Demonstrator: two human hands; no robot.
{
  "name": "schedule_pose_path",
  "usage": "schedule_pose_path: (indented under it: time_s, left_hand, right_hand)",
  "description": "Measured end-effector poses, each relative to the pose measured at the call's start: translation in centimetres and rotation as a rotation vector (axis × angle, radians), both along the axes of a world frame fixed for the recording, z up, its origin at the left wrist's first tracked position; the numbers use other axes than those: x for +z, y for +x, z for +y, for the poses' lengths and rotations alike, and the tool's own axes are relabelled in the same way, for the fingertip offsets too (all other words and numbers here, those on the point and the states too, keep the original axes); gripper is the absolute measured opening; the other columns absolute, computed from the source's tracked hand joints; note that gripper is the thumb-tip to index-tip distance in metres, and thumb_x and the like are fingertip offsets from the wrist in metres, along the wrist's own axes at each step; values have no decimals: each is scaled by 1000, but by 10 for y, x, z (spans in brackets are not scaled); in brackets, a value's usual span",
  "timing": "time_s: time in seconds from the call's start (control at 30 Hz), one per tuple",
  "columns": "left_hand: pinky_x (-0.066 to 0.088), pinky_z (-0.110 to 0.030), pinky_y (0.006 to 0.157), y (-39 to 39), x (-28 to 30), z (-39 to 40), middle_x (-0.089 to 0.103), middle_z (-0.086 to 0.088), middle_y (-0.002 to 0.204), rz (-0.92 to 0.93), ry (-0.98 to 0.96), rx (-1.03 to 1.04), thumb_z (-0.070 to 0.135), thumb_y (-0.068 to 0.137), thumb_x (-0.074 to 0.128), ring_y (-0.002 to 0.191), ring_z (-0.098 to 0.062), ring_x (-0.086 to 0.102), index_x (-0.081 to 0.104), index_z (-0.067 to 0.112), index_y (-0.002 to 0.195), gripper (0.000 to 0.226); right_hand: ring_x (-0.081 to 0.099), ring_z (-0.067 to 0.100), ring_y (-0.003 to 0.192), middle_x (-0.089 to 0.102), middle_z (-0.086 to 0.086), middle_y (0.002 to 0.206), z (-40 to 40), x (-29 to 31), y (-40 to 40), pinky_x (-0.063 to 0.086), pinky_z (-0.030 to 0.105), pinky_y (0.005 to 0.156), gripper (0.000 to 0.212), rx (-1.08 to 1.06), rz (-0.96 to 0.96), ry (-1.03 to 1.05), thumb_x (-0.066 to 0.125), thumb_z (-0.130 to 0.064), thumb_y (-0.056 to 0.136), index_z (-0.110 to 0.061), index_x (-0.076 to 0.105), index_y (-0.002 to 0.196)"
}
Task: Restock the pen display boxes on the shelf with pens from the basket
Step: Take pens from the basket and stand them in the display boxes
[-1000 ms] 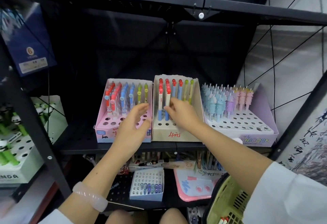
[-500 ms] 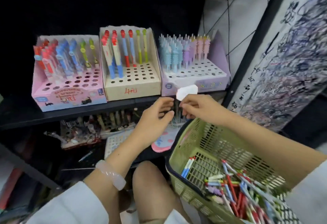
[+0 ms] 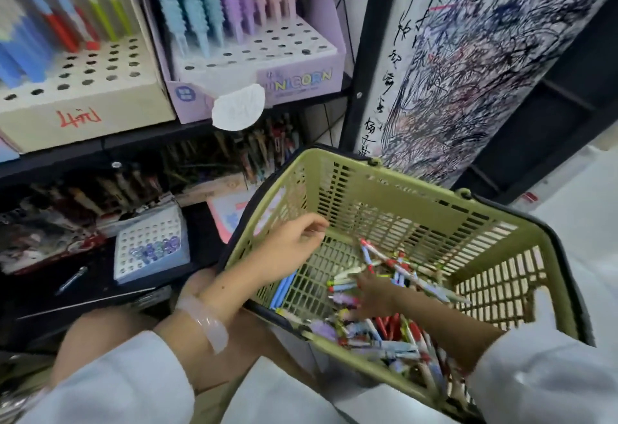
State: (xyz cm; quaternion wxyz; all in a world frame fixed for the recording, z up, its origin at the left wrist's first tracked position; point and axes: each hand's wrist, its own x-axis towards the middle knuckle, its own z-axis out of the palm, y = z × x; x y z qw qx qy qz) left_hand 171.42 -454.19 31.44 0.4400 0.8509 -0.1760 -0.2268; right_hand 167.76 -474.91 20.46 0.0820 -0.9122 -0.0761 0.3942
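Observation:
A green plastic basket sits at my right knee with several mixed pens heaped on its floor. My right hand reaches down into that heap, fingers stretched leftward onto the pens; no pen is clearly gripped. My left hand hovers over the basket's left wall, fingers loosely curled and holding nothing. On the shelf above stand a beige display box with red, blue and green pens at its back, and a purple unicorn box holding pastel pens. Both boxes show several open holes in front.
A white paper tag hangs off the shelf edge below the purple box. The lower shelf holds a small white holed box and cluttered pen packs. A scribble-covered panel stands right of the shelf. My knee is under my left arm.
My view dropped from the shelf to the basket. My right hand left the beige box, passed the basket rim and went down into the pens. My left hand came from the pink box to the basket.

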Motion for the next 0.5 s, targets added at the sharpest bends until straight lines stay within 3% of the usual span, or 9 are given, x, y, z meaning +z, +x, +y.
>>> schedule_pose_path:
  time_s: [0.1, 0.17, 0.3, 0.43, 0.5]
  left_hand:
    - [38, -18, 88, 2, -8, -2, 53, 12, 115, 20, 19, 1, 24, 98, 45, 107, -3, 49, 51, 28, 119, 22]
    - [39, -20, 90, 3, -12, -2, 54, 10, 116, 39, 29, 0, 25, 98, 44, 109, -5, 50, 51, 27, 119, 22]
    - [39, -21, 91, 3, -18, -1, 54, 12, 117, 63, 43, -4, 24, 98, 44, 108, -3, 49, 52, 29, 120, 24]
    - [38, -22, 94, 2, -22, -2, 54, 11, 119, 106, 17, 0, 23, 98, 45, 108, 0, 48, 52, 28, 119, 24]
    - [38, -21, 93, 2, -22, -3, 54, 11, 119, 111, 12, 3, 21, 97, 45, 107, 1, 48, 53, 28, 119, 24]
  right_hand:
    - [30, 36, 133, 23, 19, 150, 11, -27, -20, 29, 36, 102, 66, 153, -46, 87, 57, -31, 89, -12, 28, 145]
    - [35, 33, 129, 28, 18, 144, 11, -32, -21, 31, 31, 96, 80, 177, -82, 182, 61, -25, 85, -13, 15, 149]
    - [31, 36, 132, 20, 20, 148, 6, -29, -11, 34, 36, 102, 104, 324, -23, 158, 71, -33, 78, -17, -3, 150]
    - [34, 33, 124, 36, 20, 136, 17, -34, -12, 31, 41, 97, 93, 404, -172, -23, 70, -37, 76, -13, 14, 146]
    - [34, 34, 123, 36, 20, 134, 18, -34, -8, 31, 45, 97, 83, 433, -143, -67, 69, -38, 77, -12, 23, 142]
